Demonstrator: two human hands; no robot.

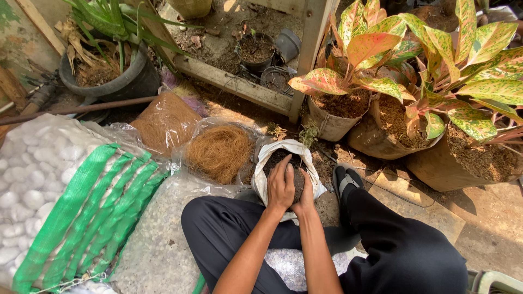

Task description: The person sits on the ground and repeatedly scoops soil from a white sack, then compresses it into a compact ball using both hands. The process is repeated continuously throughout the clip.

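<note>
A white grow bag (pixel 267 158) full of dark soil (pixel 279 156) stands on the ground between my knees. My left hand (pixel 280 185) lies palm down on the soil, fingers pointing away from me. My right hand (pixel 306 195) cups the bag's near right side, partly tucked under the left hand. Both hands press against the soil and bag. I sit with black trousers (pixel 229 228) and a black shoe (pixel 343 178) to the right of the bag.
A clear bag of brown coconut fibre (pixel 219 152) sits left of the grow bag. White pebbles in a green-striped sack (pixel 81 207) lie at the left. Pink-green leafed plants in bags (pixel 376 60) stand at right. A black pot (pixel 109 76) and wooden frame (pixel 239 87) are behind.
</note>
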